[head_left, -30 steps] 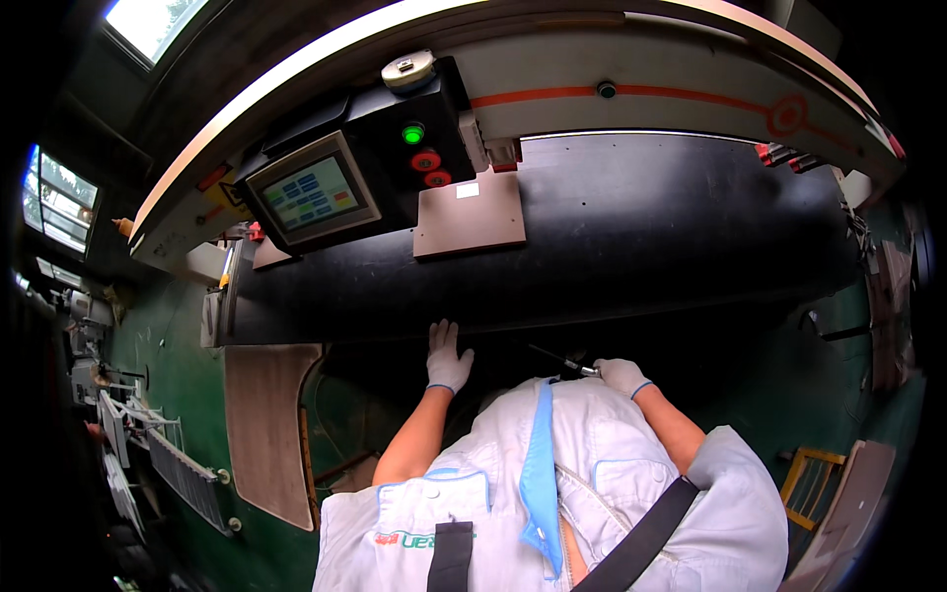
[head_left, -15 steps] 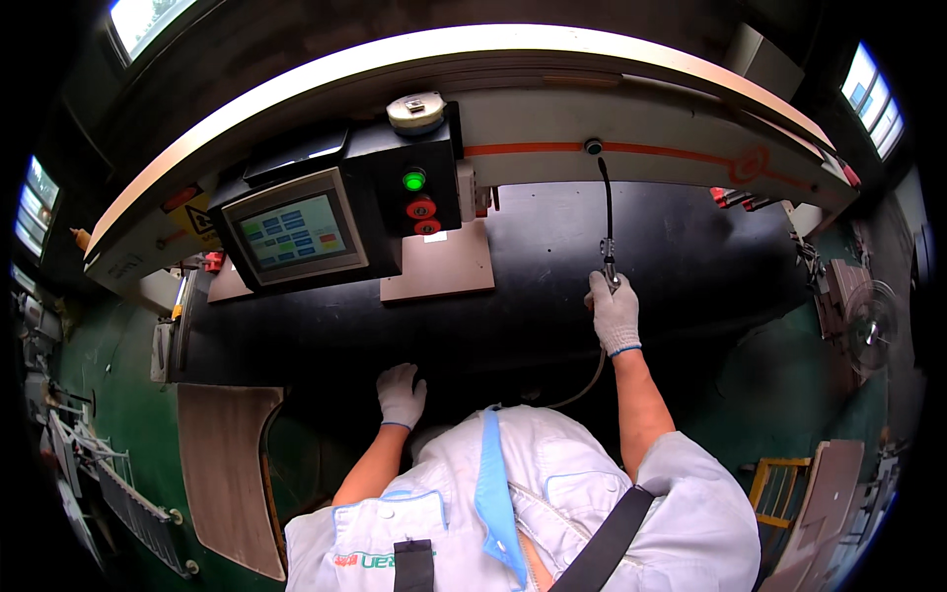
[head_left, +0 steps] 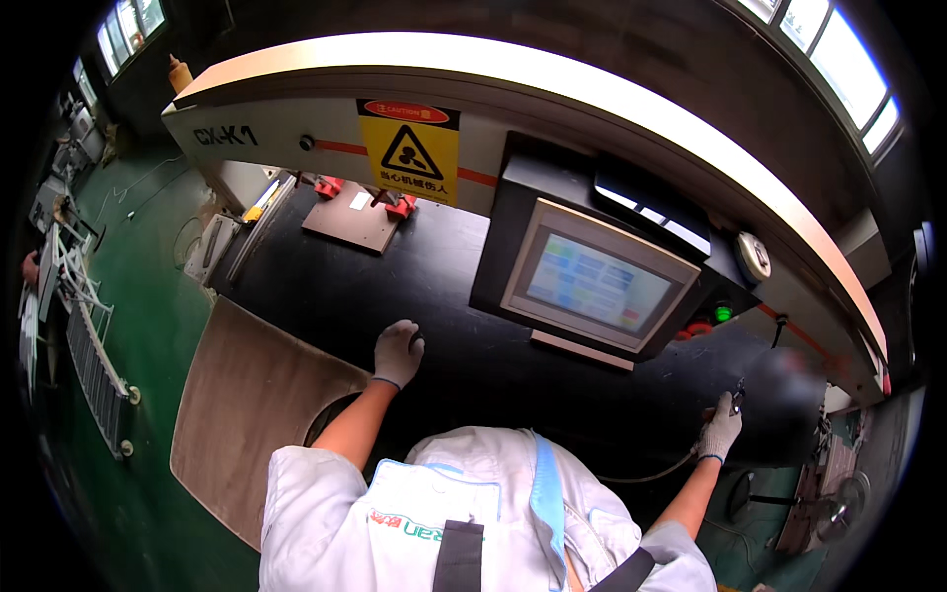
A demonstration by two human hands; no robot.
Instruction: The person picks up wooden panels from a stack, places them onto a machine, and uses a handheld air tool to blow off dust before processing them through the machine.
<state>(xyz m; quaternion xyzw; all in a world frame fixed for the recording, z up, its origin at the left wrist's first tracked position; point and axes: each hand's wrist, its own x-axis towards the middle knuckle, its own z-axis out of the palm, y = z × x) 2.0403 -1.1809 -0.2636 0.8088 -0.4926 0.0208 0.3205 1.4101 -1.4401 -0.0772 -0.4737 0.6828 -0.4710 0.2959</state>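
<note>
My right hand [head_left: 722, 430], in a white knitted glove with a blue cuff, grips an air blow gun [head_left: 738, 395] with a thin nozzle and a pale hose [head_left: 646, 478] behind it. The gun is above the right part of the black worktable [head_left: 444, 266]. My left hand [head_left: 398, 353], also gloved, is over the table's near side, its fingers loosely bent and the thumb apart, with nothing visible in it. Farther off, a brown panel [head_left: 345, 225] with a white label lies by red clamps [head_left: 401, 206]. Another panel's edge [head_left: 582, 350] shows beneath the control screen [head_left: 602, 281].
A machine beam [head_left: 266, 138] spans the table, with a yellow warning sign [head_left: 409, 153], a lit green button [head_left: 723, 312] and red buttons [head_left: 698, 328]. A curved brown board [head_left: 256, 405] stands at my left. A wheeled rack [head_left: 94, 345] and a fan [head_left: 843, 503] are on the floor.
My view has swung left, bringing the warning sign and the left panel into fuller sight. My left hand has moved forward over the table. The blow gun stays in my right hand.
</note>
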